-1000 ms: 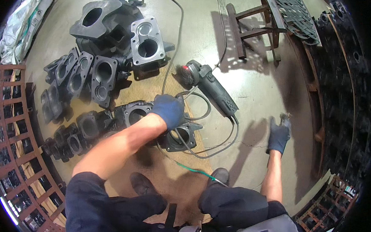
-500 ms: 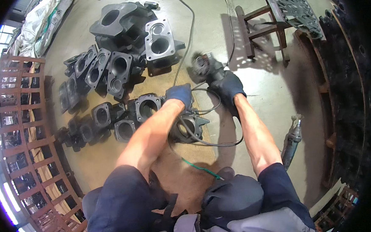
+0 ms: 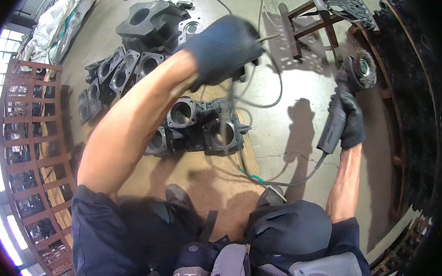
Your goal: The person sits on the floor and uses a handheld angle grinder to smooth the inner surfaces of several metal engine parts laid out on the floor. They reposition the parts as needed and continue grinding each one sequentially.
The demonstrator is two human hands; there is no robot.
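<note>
Both hands are covered by dark navy knitted work gloves, the left hand (image 3: 223,49) slightly blurred and the right hand (image 3: 350,120) sharply seen, each glove ending at the wrist so that the forearms are left bare. Short dark navy sleeves (image 3: 103,236) are worn, rolled or cut off above the elbows, and dark trousers (image 3: 287,230) are seen below, creased over the knees. A grey panel of fabric with small dark markings is seen at the lower edge, and dark, dusty shoes (image 3: 176,194) are worn on the feet.
</note>
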